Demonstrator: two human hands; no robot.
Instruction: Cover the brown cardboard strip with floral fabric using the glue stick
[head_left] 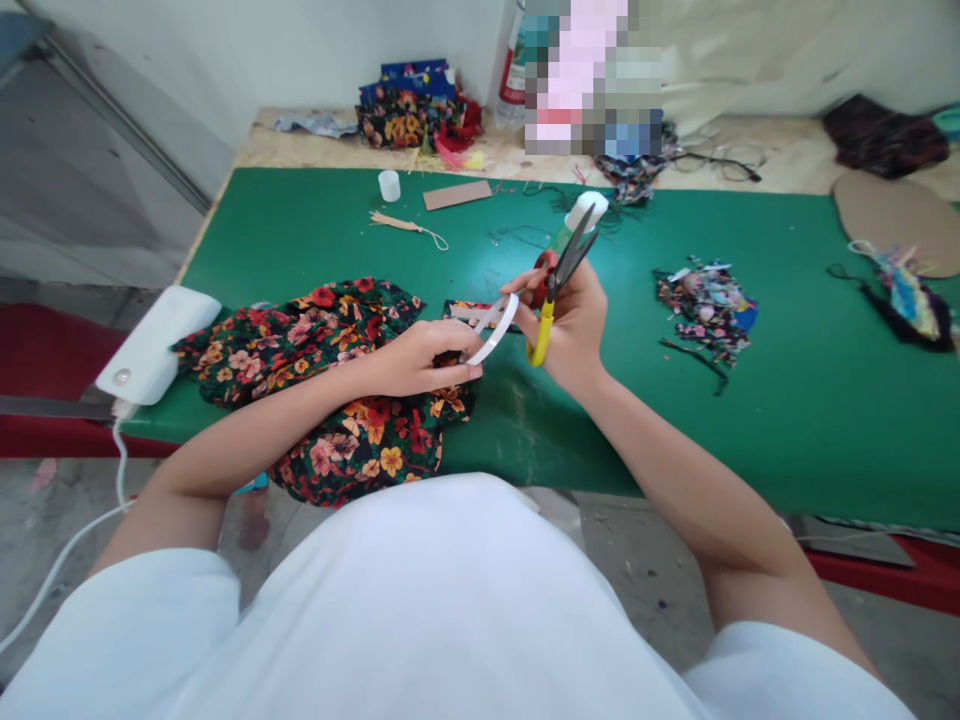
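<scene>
My left hand (431, 358) is closed on a narrow white loop of tape (496, 334), which stands out from between its fingers. My right hand (579, 325) grips scissors (568, 268) with one red and one yellow handle; the blades point up and away, slightly apart. The fingertips of that hand come close to the loop, and I cannot tell whether they touch it. Under and beside my left forearm lies a bunched dark floral cloth (315, 335). A small floral strip (456, 310) shows just beyond my left fingers.
A green mat (750, 430) covers the table. A white box with a cord (157, 345) sits at the left edge. Fabric scraps (709, 305) lie to the right, a white spool (585, 212) beyond my right hand. Cloth pieces (412, 110) and glasses (720, 165) are at the back.
</scene>
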